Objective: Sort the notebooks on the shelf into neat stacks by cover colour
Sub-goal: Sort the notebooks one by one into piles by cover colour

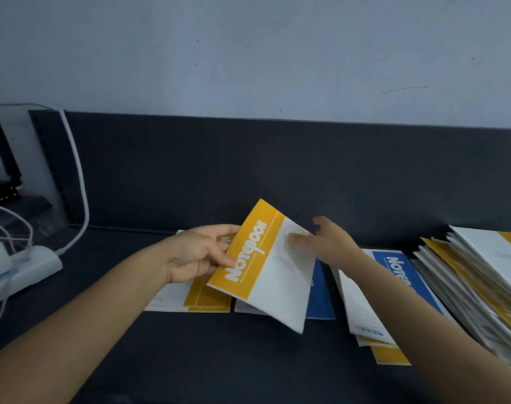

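At centre frame the left hand (193, 255) pinches one yellow notebook (260, 266) by its yellow band, thumb on top, tilted above the dark shelf (190, 360). The right hand (333, 243) is spread loosely at the notebook's far edge; whether it touches is unclear. One blue notebook (320, 301) lies flat beneath, a second blue notebook (400, 269) right of it. One yellow stack (207, 297) lies under the left hand, and one mixed heap (467, 287) sits at the right edge.
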Motion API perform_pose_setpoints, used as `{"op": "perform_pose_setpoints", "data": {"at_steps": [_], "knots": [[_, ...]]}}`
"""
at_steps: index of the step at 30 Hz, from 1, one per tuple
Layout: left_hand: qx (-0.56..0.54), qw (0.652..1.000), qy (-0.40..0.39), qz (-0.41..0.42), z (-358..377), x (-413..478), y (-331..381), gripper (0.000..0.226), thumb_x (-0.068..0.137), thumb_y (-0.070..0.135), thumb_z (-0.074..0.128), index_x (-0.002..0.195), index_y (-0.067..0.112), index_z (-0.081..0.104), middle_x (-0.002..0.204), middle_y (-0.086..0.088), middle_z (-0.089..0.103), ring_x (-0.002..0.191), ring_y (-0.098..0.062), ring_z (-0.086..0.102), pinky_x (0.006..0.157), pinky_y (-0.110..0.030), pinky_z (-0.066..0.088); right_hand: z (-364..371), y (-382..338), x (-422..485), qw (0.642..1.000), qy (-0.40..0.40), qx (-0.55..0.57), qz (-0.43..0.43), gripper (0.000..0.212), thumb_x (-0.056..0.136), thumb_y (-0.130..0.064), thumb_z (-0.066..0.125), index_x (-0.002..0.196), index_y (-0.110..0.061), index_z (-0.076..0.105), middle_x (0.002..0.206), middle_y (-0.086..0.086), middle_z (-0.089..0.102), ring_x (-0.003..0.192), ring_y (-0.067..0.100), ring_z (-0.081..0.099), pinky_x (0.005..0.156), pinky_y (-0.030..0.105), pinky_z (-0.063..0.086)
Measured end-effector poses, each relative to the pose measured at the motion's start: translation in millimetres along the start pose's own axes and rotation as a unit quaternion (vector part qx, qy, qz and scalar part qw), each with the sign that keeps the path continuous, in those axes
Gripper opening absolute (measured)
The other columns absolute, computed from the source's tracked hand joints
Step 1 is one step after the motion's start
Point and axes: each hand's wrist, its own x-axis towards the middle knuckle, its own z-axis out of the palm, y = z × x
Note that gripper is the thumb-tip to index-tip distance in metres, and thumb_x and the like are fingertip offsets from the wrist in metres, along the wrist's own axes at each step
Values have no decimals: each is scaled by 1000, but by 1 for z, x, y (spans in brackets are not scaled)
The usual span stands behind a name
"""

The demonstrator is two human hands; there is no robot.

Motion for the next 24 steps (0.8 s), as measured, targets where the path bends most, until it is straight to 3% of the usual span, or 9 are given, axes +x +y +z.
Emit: {"op": "perform_pose_setpoints", "data": {"at_steps": [3,7,10,12,14,16,19,21,24], "knots": [[15,1000,-13,-4,-25,-7,3,56,80,-15,56,125,18,61,114,-18,70,98,-28,70,76,-34,60,6,-3,0,977,-30,210,2,75,80,-31,75,142,-10,37,131,5,52,111,20,54,85,31,44],[151,987,-7,-56,-64,-10,21,46,80,-4,66,121,19,65,115,-12,71,106,-27,68,87,-37,57,0,-11,1,974,-140,176,-24,37,80,-27,74,105,1,69,101,8,72,94,24,67,77,27,49],[365,926,95,-3,-73,0,23,28,82,7,74,106,19,72,103,0,74,99,-14,69,94,-33,52,7,-20,-4,945,-285,159,-10,35,83,-22,71,104,6,68,99,15,73,72,20,69,67,22,54],[477,852,203,68,-67,11,14,26,81,10,75,105,20,70,106,5,67,103,-14,64,90,-28,49,21,-26,-10,945,-310,109,3,36,84,-22,71,105,8,68,97,16,73,69,20,68,72,24,57],[571,759,299,93,-48,14,4,28,88,22,67,116,17,64,115,0,57,110,-21,57,88,-32,47,35,-31,-16,962,-258,88,19,33,86,-18,69,106,9,66,89,12,74,61,17,68,75,27,58],[635,698,330,35,-25,11,-2,42,95,43,53,122,12,59,123,-9,51,114,-29,51,88,-38,45,44,-35,-23,978,-180,101,26,28,88,-12,66,106,9,64,81,10,73,48,13,65,74,29,58],[617,739,253,-101,3,11,-7,79,89,75,25,129,15,57,128,-10,56,118,-29,51,90,-38,42,46,-40,-32,981,-150,125,18,33,90,-21,64,101,10,65,75,9,74,44,14,63,79,36,57],[593,765,186,-166,12,15,-15,92,83,83,18,136,17,51,128,-10,57,122,-28,51,96,-38,42,44,-44,-40,985,-165,42,-7,42,90,-40,61,82,1,68,69,5,74,44,13,63,76,33,56],[634,727,159,-210,3,15,-28,119,70,93,26,154,11,14,159,-13,20,145,-31,22,116,-47,21,31,-39,-44,976,8,-197,-91,52,85,-59,54,67,-12,67,63,1,70,54,15,65,65,27,54]]}}
